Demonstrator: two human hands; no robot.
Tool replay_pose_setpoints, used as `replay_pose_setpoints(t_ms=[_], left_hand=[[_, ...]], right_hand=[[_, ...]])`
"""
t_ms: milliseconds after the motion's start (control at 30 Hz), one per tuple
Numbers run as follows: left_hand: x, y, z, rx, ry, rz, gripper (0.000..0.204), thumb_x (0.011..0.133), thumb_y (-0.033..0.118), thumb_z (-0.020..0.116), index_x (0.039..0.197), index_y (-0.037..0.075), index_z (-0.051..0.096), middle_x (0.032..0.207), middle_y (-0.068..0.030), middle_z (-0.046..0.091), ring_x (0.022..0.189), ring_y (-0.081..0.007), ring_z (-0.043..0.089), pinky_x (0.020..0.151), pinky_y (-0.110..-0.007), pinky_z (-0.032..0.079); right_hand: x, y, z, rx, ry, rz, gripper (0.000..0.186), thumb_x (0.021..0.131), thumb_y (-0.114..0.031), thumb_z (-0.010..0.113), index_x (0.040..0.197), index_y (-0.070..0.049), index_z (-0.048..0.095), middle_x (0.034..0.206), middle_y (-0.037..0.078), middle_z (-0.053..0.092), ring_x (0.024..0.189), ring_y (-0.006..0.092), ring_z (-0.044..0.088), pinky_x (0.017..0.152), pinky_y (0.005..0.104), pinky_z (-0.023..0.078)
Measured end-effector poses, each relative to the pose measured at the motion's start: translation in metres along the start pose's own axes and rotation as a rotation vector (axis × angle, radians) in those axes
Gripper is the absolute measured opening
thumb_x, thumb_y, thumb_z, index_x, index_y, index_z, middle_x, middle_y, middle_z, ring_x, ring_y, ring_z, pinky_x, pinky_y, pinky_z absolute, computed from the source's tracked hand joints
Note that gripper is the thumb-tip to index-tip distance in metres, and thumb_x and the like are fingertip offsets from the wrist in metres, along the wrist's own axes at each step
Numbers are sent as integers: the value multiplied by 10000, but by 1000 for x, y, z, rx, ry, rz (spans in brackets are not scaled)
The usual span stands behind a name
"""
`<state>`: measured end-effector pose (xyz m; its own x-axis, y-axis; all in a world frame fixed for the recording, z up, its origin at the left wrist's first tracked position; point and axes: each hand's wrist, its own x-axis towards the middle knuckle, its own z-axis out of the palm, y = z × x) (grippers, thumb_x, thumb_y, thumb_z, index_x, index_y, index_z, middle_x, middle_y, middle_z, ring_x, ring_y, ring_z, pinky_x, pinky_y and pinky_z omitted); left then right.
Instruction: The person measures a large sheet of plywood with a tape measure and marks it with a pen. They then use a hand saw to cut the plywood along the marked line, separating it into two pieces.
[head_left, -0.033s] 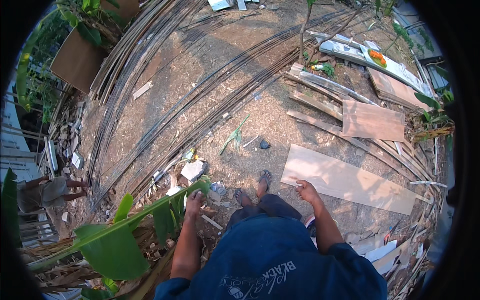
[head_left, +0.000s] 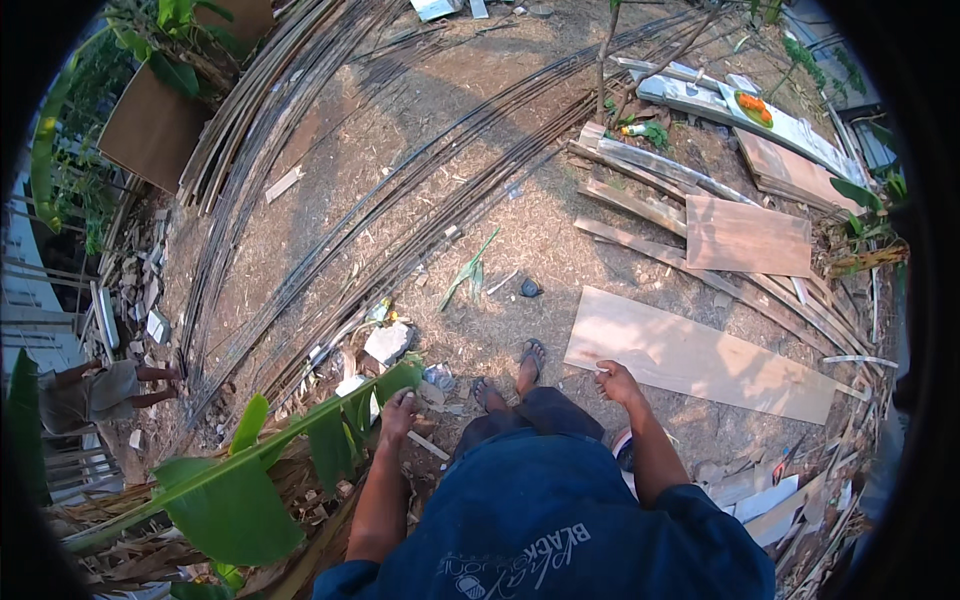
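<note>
My left hand [head_left: 398, 412] is closed in a loose fist beside the tip of a long green banana leaf [head_left: 240, 485]. Nothing sticks out of its fingers. Bent at the elbow, my right arm holds my right hand [head_left: 617, 384] in the air, fingers curled in and no object showing in them. Below that hand, in the picture, lies the near end of a long pale plywood sheet [head_left: 700, 355] on the ground. My feet, in dark sandals [head_left: 533, 350], stand on the dirt between the two hands. Part of a round tub [head_left: 622, 450] shows beside my right hip, mostly hidden.
Long thin rods [head_left: 400, 190] cross the ground in curved bundles. Timber planks [head_left: 690, 265] and a smaller plywood piece [head_left: 748, 236] lie to the right, near a white board [head_left: 795, 130] bearing something orange. A white rubble block [head_left: 388, 342] lies ahead-left. Another person [head_left: 100, 392] is at far left.
My left hand has shifted slightly right and down, away from the leaf tip. The fingers of my right hand are drawn closer together. Otherwise the scene shifts only slightly.
</note>
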<state>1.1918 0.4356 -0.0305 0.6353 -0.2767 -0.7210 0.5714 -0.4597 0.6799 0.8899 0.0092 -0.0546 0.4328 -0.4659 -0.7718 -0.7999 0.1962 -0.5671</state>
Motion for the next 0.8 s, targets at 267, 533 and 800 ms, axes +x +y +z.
replay_pose_setpoints(t_ms=[267, 533, 800], left_hand=[[-23, -52, 11, 303, -101, -122, 489, 966, 278, 603, 1382, 53, 480, 1332, -175, 570, 1225, -280, 541, 1023, -406, 434], [110, 27, 47, 628, -410, -232, 649, 907, 392, 631, 1406, 23, 439, 1361, -218, 500, 1266, -370, 470, 1077, -430, 384], [158, -58, 123, 1226, -317, 41, 713, 822, 514, 664, 1384, 105, 503, 1470, -199, 414, 1403, -380, 341, 1130, -601, 239]], right_hand=[[70, 79, -7, 127, 100, 358, 372, 855, -164, 636, 1200, -26, 613, 844, 112, 674, 582, 198, 625, 500, 373, 515], [184, 39, 57, 51, 64, 171, 437, 860, -233, 712, 1228, -21, 608, 910, 142, 691, 737, 199, 670, 679, 350, 535], [379, 31, 152, -116, 0, 170, 483, 826, -315, 691, 1227, -53, 637, 1106, 195, 688, 1039, 318, 663, 919, 380, 502]])
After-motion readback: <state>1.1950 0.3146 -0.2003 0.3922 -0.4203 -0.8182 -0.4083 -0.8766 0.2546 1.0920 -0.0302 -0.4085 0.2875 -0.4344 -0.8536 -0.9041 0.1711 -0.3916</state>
